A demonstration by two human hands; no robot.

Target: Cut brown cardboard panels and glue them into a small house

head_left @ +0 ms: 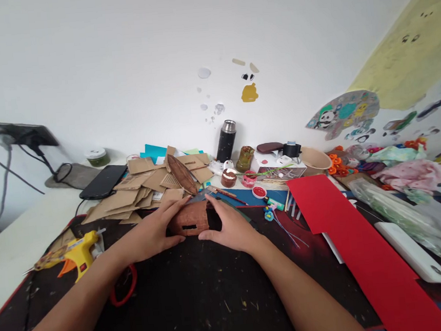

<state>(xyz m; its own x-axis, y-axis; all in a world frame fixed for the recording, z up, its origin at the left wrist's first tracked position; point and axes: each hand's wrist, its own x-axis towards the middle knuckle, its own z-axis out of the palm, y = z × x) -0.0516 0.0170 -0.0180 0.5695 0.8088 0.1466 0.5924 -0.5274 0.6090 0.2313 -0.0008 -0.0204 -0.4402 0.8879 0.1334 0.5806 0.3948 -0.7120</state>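
Observation:
A reddish-brown, curved piece [192,217] that looks like painted cardboard, with a small dark slot in its front, sits low over the black mat [200,291]. My left hand [154,230] grips its left end, thumb at the lower front edge and fingers over the top. At the other end, my right hand [234,227] holds the open, hollow side the same way. Just behind stands a pointed brown boat-like shape [181,173]. Red scissor handles [125,287] show partly under my left forearm. The far side of the held piece is hidden.
A yellow glue gun [82,252] lies at left. Cardboard scraps [119,201] pile up behind, beside a black thermos [226,141]. Paint pots [228,178] stand near the middle. Red card [350,241] and a white power bank [413,251] lie at right.

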